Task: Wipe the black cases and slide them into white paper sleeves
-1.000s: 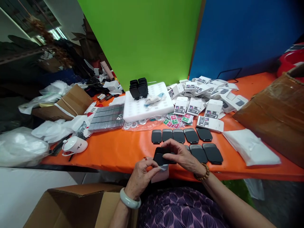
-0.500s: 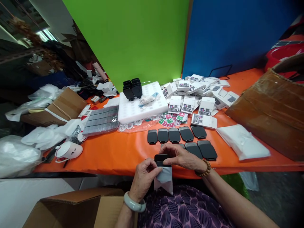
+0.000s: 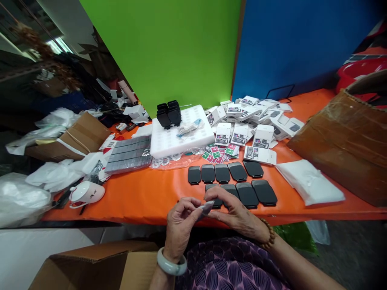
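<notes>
Left-hand fingers (image 3: 191, 219) pinch a pale pouch (image 3: 206, 209) over the orange counter's (image 3: 145, 195) front edge, near black plates (image 3: 248, 194). Right-hand fingers (image 3: 222, 219) curve beside it; cannot tell whether they grip.

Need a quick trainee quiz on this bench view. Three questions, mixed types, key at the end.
1. True or false: the left hand pinches a thin greyish piece.
2. How many black pads lie in the row farther from the person?
3. Which lies nearest the right hand? A) the white cup B) the black pads C) the red basin

Key: 1. True. 2. Five. 3. B.
</notes>
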